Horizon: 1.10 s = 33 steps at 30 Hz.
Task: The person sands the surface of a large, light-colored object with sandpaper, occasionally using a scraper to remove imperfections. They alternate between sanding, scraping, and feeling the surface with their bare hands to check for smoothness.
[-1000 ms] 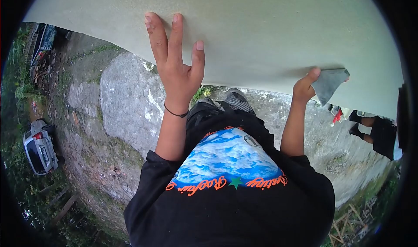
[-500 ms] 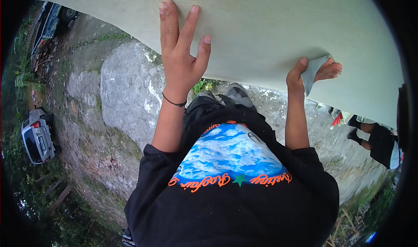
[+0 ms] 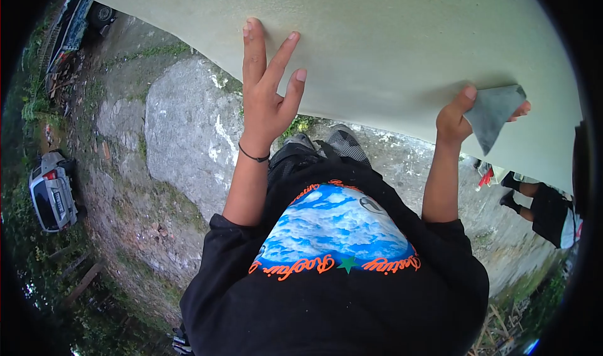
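Note:
A large pale grey-green panel (image 3: 377,48) with a smooth surface spans the top of the view. My left hand (image 3: 267,98) lies against it near its lower left edge, fingers spread and nothing held. Farther right, my right hand (image 3: 453,118) grips a piece of grey sandpaper (image 3: 493,112) against the panel. The thumb is on the near side of the sheet, and its pointed corner hangs down. Most of the right fingers are hidden behind the sandpaper; only some tips show past its right edge.
Rough concrete ground (image 3: 182,117) with moss lies below the panel, and my shoes (image 3: 344,144) stand near its edge. A silver car (image 3: 53,196) is at far left, with another vehicle (image 3: 78,26) above it. A person in dark shorts (image 3: 548,211) is at right.
My right hand has moved right along the panel with the sandpaper, which now shows more of its face. My left hand has shifted slightly down and to the right.

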{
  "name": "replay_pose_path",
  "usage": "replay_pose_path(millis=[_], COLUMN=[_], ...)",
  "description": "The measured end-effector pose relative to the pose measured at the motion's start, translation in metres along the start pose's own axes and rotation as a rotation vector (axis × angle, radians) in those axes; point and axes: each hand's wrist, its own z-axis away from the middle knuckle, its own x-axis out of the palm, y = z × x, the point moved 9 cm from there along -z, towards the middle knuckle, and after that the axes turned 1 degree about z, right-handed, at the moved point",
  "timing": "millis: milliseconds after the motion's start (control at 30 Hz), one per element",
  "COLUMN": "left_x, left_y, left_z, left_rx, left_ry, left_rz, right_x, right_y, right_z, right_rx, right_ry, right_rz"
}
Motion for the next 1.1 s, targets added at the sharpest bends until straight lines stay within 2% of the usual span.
replay_pose_path(millis=[33,67,100,267,333,367,400,500,533,567,600,633,667,733,767,833,933,967,1000,1067,1100], left_x=[0.002,0.004,0.005,0.011,0.013,0.012,0.011,0.005,0.005,0.005,0.004,0.011,0.02,0.032,0.042,0.057,0.069,0.069,0.065,0.065,0.051], left_y=[-0.004,-0.005,-0.004,-0.007,-0.007,-0.007,-0.005,0.0,-0.008,-0.014,-0.013,-0.024,-0.034,-0.038,-0.035,-0.026,-0.015,-0.016,-0.018,-0.026,-0.026], left_z=[0.001,0.003,0.004,0.01,0.011,0.015,0.017,0.023,0.029,0.037,0.042,0.055,0.068,0.083,0.091,0.103,0.115,0.115,0.113,0.12,0.109], left_rx=[-0.031,-0.066,-0.068,-0.162,-0.184,-0.208,-0.211,-0.214,-0.298,-0.384,-0.393,-0.555,-0.715,-0.777,-0.8,-0.864,-0.899,-0.864,-0.865,-1.054,-0.942], left_ry=[-0.022,-0.042,-0.043,-0.031,0.0,0.017,0.01,0.056,0.058,0.057,0.057,0.021,-0.012,-0.027,-0.101,-0.22,-0.231,-0.277,-0.276,-0.216,-0.12], left_rz=[0.041,0.079,0.082,0.144,0.185,0.229,0.23,0.212,0.292,0.368,0.361,0.445,0.53,0.569,0.586,0.617,0.776,0.742,0.739,0.947,0.867], right_x=[-0.014,-0.023,-0.041,-0.034,0.0,0.016,0.031,0.05,0.047,0.04,0.04,0.044,0.044,0.055,0.057,0.065,0.072,0.074,0.076,0.078,0.08], right_y=[0.014,0.052,0.08,0.034,-0.01,-0.038,-0.053,-0.065,-0.069,-0.069,-0.054,-0.042,-0.038,-0.026,-0.032,-0.05,-0.08,-0.091,-0.096,-0.106,-0.104], right_z=[-0.025,-0.046,-0.069,-0.087,-0.039,-0.015,0.02,0.12,0.138,0.144,0.155,0.171,0.171,0.198,0.187,0.174,0.155,0.151,0.149,0.146,0.151], right_rx=[0.013,0.22,0.515,0.579,0.128,-0.023,-0.147,-0.081,-0.026,-0.03,0.304,0.647,0.648,0.872,0.818,0.812,0.788,0.763,0.763,0.795,0.724], right_ry=[0.104,0.14,0.202,0.288,0.119,-0.062,-0.097,-0.67,-0.846,-0.856,-0.905,-0.932,-0.938,-1.257,-1.133,-1.183,-1.273,-1.313,-1.314,-1.318,-1.38], right_rz=[-0.143,-0.396,-0.381,-0.381,-0.074,-0.05,-0.062,-0.246,-0.365,-0.37,-0.589,-0.8,-0.805,-0.737,-0.832,-0.926,-1.092,-1.164,-1.166,-1.249,-1.198])
